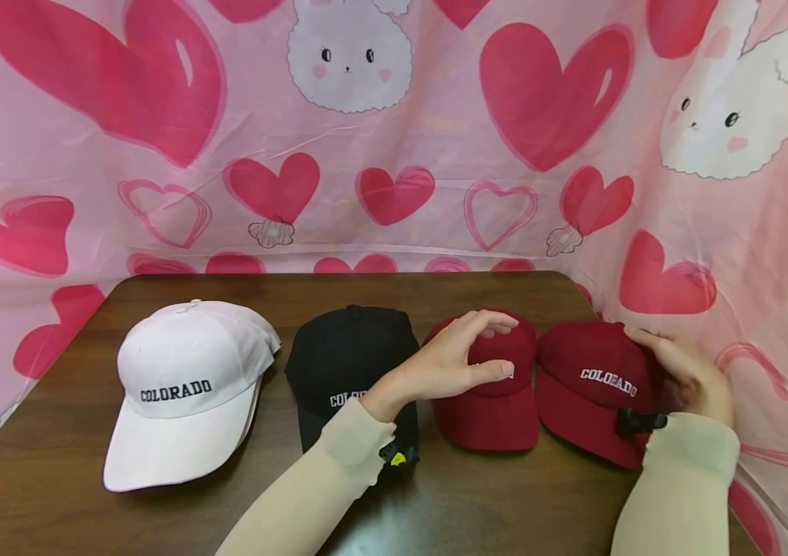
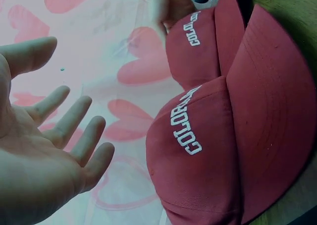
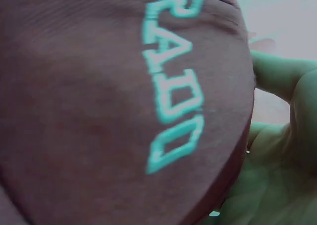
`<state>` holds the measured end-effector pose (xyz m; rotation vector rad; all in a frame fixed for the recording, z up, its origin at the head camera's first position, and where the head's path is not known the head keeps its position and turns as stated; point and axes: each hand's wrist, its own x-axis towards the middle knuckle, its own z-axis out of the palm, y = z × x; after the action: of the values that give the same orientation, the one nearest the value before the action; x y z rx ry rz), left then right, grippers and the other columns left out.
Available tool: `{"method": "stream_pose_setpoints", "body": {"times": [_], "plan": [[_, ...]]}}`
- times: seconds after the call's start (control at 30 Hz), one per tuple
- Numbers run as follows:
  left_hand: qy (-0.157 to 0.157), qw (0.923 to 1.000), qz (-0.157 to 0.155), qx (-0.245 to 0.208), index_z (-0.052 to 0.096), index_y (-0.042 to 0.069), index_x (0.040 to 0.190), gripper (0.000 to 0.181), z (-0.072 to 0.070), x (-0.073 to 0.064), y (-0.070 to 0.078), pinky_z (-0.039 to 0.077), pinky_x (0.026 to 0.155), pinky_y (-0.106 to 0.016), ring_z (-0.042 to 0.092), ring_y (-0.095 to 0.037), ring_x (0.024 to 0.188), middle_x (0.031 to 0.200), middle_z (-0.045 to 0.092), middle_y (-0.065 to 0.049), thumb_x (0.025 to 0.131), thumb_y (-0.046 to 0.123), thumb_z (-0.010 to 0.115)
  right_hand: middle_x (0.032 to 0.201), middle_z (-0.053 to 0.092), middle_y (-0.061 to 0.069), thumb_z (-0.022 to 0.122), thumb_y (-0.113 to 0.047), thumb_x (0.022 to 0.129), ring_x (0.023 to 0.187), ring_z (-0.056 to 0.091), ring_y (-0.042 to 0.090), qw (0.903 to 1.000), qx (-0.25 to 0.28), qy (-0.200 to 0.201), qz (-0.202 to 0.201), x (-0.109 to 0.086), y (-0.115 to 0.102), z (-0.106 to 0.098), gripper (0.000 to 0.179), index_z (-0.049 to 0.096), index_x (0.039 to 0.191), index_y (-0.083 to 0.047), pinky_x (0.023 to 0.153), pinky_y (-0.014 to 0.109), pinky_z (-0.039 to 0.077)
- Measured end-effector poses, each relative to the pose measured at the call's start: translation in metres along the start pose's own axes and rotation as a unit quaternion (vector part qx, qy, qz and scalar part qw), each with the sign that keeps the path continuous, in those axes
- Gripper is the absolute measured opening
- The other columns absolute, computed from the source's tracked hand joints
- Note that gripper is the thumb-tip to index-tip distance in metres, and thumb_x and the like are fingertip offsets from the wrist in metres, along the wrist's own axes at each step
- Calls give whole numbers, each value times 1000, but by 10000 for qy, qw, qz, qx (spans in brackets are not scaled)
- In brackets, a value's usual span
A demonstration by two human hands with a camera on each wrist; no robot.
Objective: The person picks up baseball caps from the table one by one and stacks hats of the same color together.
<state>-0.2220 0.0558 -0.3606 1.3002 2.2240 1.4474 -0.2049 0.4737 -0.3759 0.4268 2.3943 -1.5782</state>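
Note:
Two dark red caps lettered COLORADO lie side by side on the table's right half. At the far right cap (image 1: 592, 382), my right hand (image 1: 693, 374) grips the crown's right rear edge; in the right wrist view its thumb and fingers are at the edge of the cap (image 3: 99, 96), part of them hidden behind it. My left hand (image 1: 446, 359) hovers in front of the other red cap (image 1: 487, 421), covering part of its lettering. Its fingers (image 2: 74, 121) are spread, apart from the cap (image 2: 193, 160), and hold nothing.
A black cap (image 1: 348, 347) sits left of the red ones, partly behind my left forearm. White caps (image 1: 188, 371), seemingly stacked, are at the left of the brown table (image 1: 60, 432). Pink heart-patterned cloth (image 1: 380, 139) hangs behind and along the right side, close to my right hand.

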Motion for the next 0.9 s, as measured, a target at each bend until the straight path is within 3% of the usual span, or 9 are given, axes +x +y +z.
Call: {"method": "stream_pose_setpoints", "body": {"times": [0.1, 0.17, 0.3, 0.43, 0.7, 0.83, 0.9], "plan": [[2, 10000, 27, -39, 46, 16, 154, 63, -1, 0, 1, 47, 114, -46, 51, -28, 139, 152, 53, -8, 99, 29, 72, 83, 69, -16, 56, -40, 109, 81, 67, 6, 9985, 365, 179, -355, -4, -5, 1, 32, 75, 85, -30, 76, 27, 58], [7, 10000, 53, -79, 46, 14, 154, 62, -1, 0, 1, 47, 114, -46, 51, -30, 139, 152, 54, -9, 99, 28, 72, 78, 70, -13, 58, -35, 110, 74, 68, 8, 9967, 270, 358, -678, -9, -8, 1, 32, 76, 85, -30, 68, 26, 58], [73, 9998, 82, -137, 47, 14, 153, 61, -2, 0, 0, 47, 114, -44, 52, -28, 138, 150, 56, -6, 100, 27, 73, 78, 69, -17, 60, -31, 109, 76, 63, 2, 9869, -254, 908, -1310, -19, -17, 2, 24, 74, 90, -34, 68, 20, 52], [209, 9994, 99, -247, 48, 15, 153, 59, -3, 0, 0, 47, 114, -44, 54, -24, 136, 147, 57, -1, 100, 24, 73, 81, 70, -20, 63, -23, 107, 79, 61, 0, 9743, -269, 1248, -1855, -29, -29, 3, 19, 74, 95, -34, 69, 17, 49], [599, 9968, 78, -530, 50, 13, 151, 56, -11, -1, 1, 44, 117, -49, 56, -31, 136, 147, 59, -9, 100, 22, 72, 81, 72, -17, 66, -12, 105, 65, 67, 5, 9503, -500, 1610, -2618, -56, -54, 8, 16, 71, 104, -27, 57, 20, 56], [796, 9946, 98, -652, 50, 11, 150, 55, -16, -2, 1, 44, 117, -51, 56, -33, 136, 147, 60, -8, 100, 20, 72, 82, 71, -16, 68, -6, 102, 65, 65, 4, 9352, -293, 1864, -2998, -65, -66, 17, 16, 73, 104, -21, 55, 18, 54], [898, 9934, 123, -697, 50, 11, 149, 55, -19, -2, 1, 44, 117, -51, 56, -31, 136, 146, 60, -7, 100, 19, 72, 83, 72, -12, 69, -2, 101, 66, 65, 5, 9301, 56, 1834, -3183, -69, -72, 23, 15, 74, 103, -16, 56, 17, 52]]}}
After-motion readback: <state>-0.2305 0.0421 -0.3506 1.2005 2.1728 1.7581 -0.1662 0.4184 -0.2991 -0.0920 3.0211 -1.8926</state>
